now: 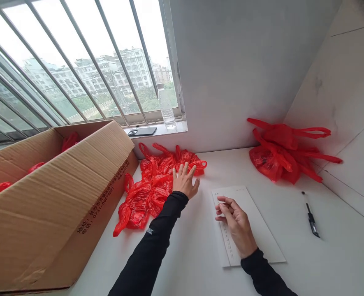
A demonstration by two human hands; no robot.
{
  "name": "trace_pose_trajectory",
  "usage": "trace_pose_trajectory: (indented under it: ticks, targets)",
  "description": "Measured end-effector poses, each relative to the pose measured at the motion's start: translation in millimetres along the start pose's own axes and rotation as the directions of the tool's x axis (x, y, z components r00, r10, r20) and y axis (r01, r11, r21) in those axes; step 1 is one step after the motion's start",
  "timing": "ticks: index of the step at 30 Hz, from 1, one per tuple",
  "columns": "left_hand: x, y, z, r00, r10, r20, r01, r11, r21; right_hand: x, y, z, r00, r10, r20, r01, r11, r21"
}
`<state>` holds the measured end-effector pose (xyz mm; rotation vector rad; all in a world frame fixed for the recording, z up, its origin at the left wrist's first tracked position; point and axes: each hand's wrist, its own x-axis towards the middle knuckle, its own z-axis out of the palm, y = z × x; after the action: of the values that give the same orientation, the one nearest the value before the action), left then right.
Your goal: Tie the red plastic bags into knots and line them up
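Several tied red plastic bags (152, 185) sit bunched together on the white table, beside the cardboard box. My left hand (184, 181), in a black sleeve, reaches over the right side of this bunch with its fingers spread, nearest the back right bags. My right hand (235, 222) hovers above a white paper pad (260, 230) with writing along its left part. Its fingers are curled loosely and apart, with nothing visible between them.
An open cardboard box (58, 185) with red bags inside fills the left. On the windowsill are a phone (142, 131) and a clear bottle (166, 107). More red bags (280, 150) lie at the back right, near an uncapped-looking black pen (312, 220).
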<state>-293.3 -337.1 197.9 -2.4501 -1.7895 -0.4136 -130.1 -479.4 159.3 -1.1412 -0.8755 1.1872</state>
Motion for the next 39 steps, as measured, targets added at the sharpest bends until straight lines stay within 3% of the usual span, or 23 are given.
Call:
trace_pose_trajectory:
  ticks: [3, 6, 11, 18, 22, 24, 27, 29, 30, 32, 34, 37, 39]
  targets:
    - [16, 1, 11.8, 0.999, 0.024, 0.045, -0.024, 1.000, 0.000, 2, 3, -1, 1.000, 0.003, 0.001, -0.003, 1.000, 0.003]
    - [22, -11, 19.7, 0.997, 0.014, 0.082, -0.014, 1.000, 0.007, 4, 6, -1, 1.000, -0.002, 0.002, 0.002, 1.000, -0.006]
    - [25, -33, 15.4, 0.993, -0.009, 0.114, 0.005, 0.999, 0.034, 6, 9, 1, 1.000, -0.008, 0.018, 0.008, 1.000, -0.020]
    - [2, -27, 4.6, 0.996, 0.002, 0.091, -0.009, 0.998, 0.067, 6, 5, 6, 0.999, -0.029, 0.013, 0.029, 0.999, -0.026]
    - [-8, -37, 7.0, 0.995, -0.020, 0.099, 0.015, 0.998, 0.056, 8, 0, 8, 0.998, -0.061, 0.018, 0.062, 0.997, -0.041]
    - [-11, -40, 5.4, 0.998, 0.002, 0.069, -0.004, 1.000, 0.025, 10, -2, 10, 0.998, -0.068, 0.012, 0.068, 0.997, -0.037]
    - [-22, -26, -0.9, 0.989, 0.066, -0.135, -0.093, 0.975, -0.202, 13, -2, 12, 0.998, -0.069, 0.003, 0.069, 0.997, -0.017]
    - [-37, -6, -4.6, 0.966, 0.003, -0.258, -0.132, 0.866, -0.483, 16, -3, 12, 0.998, -0.068, -0.007, 0.068, 0.998, -0.002]
    - [-46, 6, -5.3, 0.966, -0.057, -0.252, -0.120, 0.765, -0.633, 17, -3, 11, 0.997, -0.070, -0.018, 0.070, 0.998, -0.001]
    - [-64, 27, -3.8, 0.982, -0.136, -0.132, -0.049, 0.492, -0.869, 21, -4, 4, 0.993, -0.096, -0.072, 0.094, 0.995, -0.028]
    - [-81, 41, 0.9, 0.992, -0.126, -0.001, 0.030, 0.241, -0.970, 27, -7, -11, 0.967, -0.162, -0.195, 0.143, 0.984, -0.109]
    - [-97, 47, 7.8, 0.990, -0.091, 0.104, 0.109, 0.046, -0.993, 45, -18, -47, 0.839, -0.316, -0.443, 0.190, 0.933, -0.306]
    - [-101, 45, 8.7, 0.983, -0.113, 0.146, 0.142, -0.043, -0.989, 62, -28, -74, 0.738, -0.419, -0.529, 0.176, 0.876, -0.449]
